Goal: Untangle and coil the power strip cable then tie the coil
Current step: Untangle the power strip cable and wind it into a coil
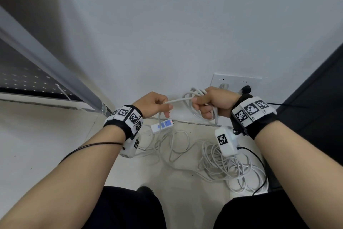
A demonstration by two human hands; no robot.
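Note:
My right hand (215,101) grips a small coil of white cable (193,93), with several loops passing through its curled fingers. My left hand (154,103) pinches a straight run of the same cable (178,100) just left of the coil. From the left hand the cable drops to the floor. A white power strip (161,126) with blue sockets and a small red light lies on the floor below my left hand. A loose tangle of white cable (220,162) is spread over the floor between the strip and my right forearm.
A white wall socket plate (235,80) with a black plug (246,89) sits low on the wall behind my right hand. A thin black wire (259,163) crosses the tangle. A dark panel stands at the right, a metal frame at the left. My knees are at the bottom.

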